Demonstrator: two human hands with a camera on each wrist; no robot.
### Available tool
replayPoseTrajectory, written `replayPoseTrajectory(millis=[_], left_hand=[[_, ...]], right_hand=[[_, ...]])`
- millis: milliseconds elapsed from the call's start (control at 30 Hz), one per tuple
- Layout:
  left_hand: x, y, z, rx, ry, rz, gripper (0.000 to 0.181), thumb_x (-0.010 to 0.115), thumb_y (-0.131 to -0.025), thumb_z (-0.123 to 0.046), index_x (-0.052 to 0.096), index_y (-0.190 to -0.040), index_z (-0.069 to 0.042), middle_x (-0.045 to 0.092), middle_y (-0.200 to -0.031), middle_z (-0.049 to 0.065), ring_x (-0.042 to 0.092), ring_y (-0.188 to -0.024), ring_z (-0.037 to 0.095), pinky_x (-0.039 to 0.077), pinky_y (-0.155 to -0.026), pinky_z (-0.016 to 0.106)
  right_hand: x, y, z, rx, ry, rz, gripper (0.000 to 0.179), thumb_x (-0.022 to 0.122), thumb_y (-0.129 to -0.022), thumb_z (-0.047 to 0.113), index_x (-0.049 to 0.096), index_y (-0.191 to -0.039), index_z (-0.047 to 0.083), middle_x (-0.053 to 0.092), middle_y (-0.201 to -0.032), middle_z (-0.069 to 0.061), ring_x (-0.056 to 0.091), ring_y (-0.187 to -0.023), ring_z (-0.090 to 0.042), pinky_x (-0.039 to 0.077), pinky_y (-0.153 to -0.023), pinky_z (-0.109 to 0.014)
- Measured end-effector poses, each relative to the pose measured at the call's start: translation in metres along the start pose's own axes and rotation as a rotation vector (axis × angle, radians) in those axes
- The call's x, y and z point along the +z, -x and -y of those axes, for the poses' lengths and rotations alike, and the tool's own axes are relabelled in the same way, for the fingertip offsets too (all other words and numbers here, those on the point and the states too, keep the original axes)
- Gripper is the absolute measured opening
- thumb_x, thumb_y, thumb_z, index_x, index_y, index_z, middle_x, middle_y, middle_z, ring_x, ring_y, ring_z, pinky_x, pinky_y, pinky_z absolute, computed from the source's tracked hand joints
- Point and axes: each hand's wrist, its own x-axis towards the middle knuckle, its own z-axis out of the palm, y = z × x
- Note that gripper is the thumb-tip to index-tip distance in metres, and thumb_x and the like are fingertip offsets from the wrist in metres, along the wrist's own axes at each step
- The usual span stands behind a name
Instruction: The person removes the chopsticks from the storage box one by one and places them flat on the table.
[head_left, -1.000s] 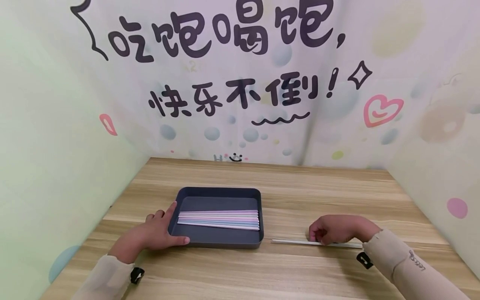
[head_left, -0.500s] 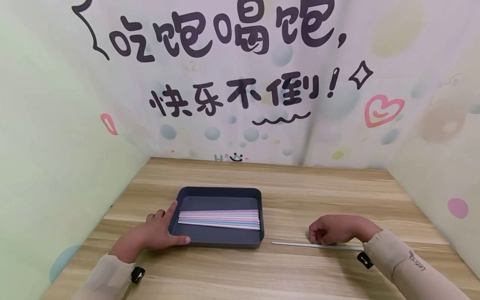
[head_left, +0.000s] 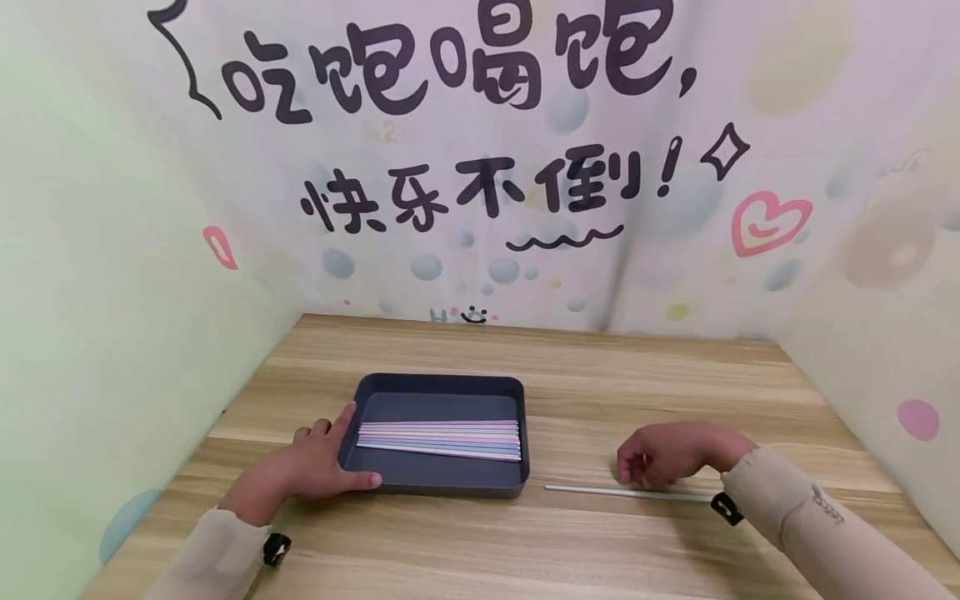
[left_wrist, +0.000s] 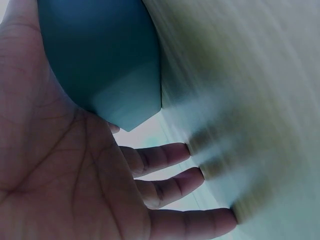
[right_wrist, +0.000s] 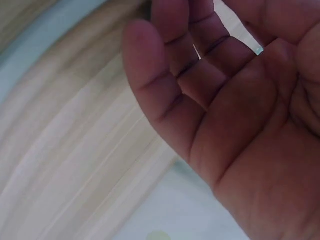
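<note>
L hand (head_left: 315, 471): spread, touching tray (head_left: 442, 490) at its 8 o'clock | R hand (head_left: 671, 454): loosely curled, no pinch visible, stick (head_left: 585, 490) contact unclear | stick on table (head_left: 480, 554), tray's 4 o'clock | more sticks (head_left: 438, 439) inside tray

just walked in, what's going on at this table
A person's left hand rests against the near left corner of a dark gray tray, in which pastel chopsticks lie side by side. The right hand, fingers curled, is close by a pale chopstick that lies on the wood-grain table, to the right of the tray. No grip on that chopstick shows at this moment.
</note>
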Motion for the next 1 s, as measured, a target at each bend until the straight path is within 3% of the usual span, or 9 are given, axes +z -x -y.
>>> replayPoseTrajectory(millis=[267, 467, 700, 1000], left_hand=[[0.002, -0.001, 0.002, 0.003, -0.009, -0.005, 0.129, 0.07, -0.073, -0.075, 0.009, -0.157, 0.002, 0.037, -0.137, 0.039, 0.037, -0.123, 0.058, 0.04, -0.093, 0.066], [0.001, -0.002, 0.001, -0.01, -0.008, 0.002, 0.129, 0.07, -0.073, -0.075, 0.008, -0.157, 0.0, 0.036, -0.138, 0.038, 0.036, -0.123, 0.057, 0.04, -0.093, 0.066], [0.0, -0.001, 0.0, -0.009, -0.014, 0.001, 0.128, 0.07, -0.073, -0.074, 0.009, -0.157, 0.001, 0.036, -0.137, 0.038, 0.037, -0.123, 0.057, 0.04, -0.093, 0.066], [0.0, -0.002, 0.0, -0.011, -0.012, 0.002, 0.128, 0.071, -0.073, -0.074, 0.009, -0.157, 0.0, 0.037, -0.138, 0.037, 0.037, -0.122, 0.055, 0.041, -0.093, 0.065]], right_hand=[[-0.012, -0.007, 0.019, 0.084, 0.099, 0.007, 0.038, 0.045, -0.072, -0.017, 0.065, -0.088, 0.011, 0.054, -0.075, 0.006, 0.046, -0.06, -0.008, 0.035, -0.053, -0.023], [-0.026, -0.015, 0.04, 0.06, 0.164, 0.013, 0.038, 0.047, -0.077, -0.015, 0.065, -0.094, 0.015, 0.056, -0.08, 0.005, 0.045, -0.058, -0.007, 0.036, -0.054, -0.024], [-0.04, -0.03, 0.07, 0.006, 0.291, -0.009, 0.035, 0.055, -0.084, -0.009, 0.063, -0.095, 0.023, 0.056, -0.082, 0.007, 0.05, -0.072, -0.009, 0.041, -0.065, -0.028], [-0.046, -0.056, 0.105, -0.061, 0.383, 0.0, 0.03, 0.059, -0.086, -0.006, 0.064, -0.097, 0.022, 0.057, -0.084, 0.006, 0.051, -0.076, -0.01, 0.043, -0.069, -0.03]])
